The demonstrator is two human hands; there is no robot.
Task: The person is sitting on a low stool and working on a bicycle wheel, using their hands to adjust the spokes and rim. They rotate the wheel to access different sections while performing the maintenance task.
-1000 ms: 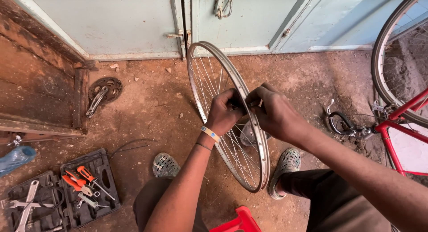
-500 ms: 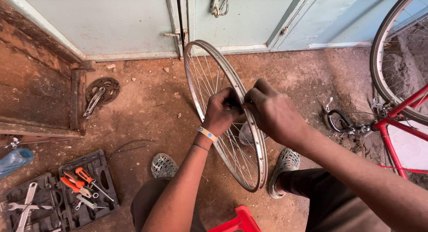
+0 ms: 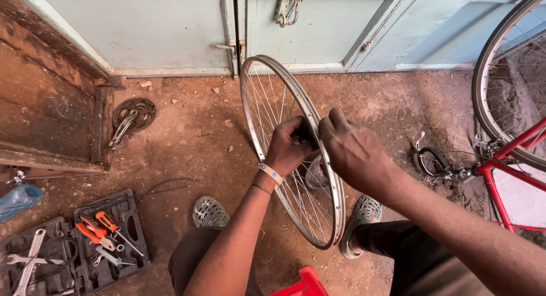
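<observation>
A bare silver bicycle wheel rim (image 3: 267, 102) with thin spokes stands upright on the dirt floor between my feet. My left hand (image 3: 289, 147) grips the rim's near side from the left, with a yellow band on its wrist. My right hand (image 3: 354, 151) closes over the same spot from the right, fingers pinched on a dark strip at the rim. The wheel's hub (image 3: 315, 174) shows just below my hands.
An open black tool case (image 3: 85, 247) with orange-handled pliers and wrenches lies at lower left. A crank with chainring (image 3: 132, 117) lies by a wooden frame. A red bicycle (image 3: 506, 154) stands at right. Pale blue doors (image 3: 170, 29) close the far side. A red stool edge (image 3: 304, 284) is below.
The wheel and both hands have stayed nearly in place; my view has shifted slightly, and my fingers have worked a little along the rim.
</observation>
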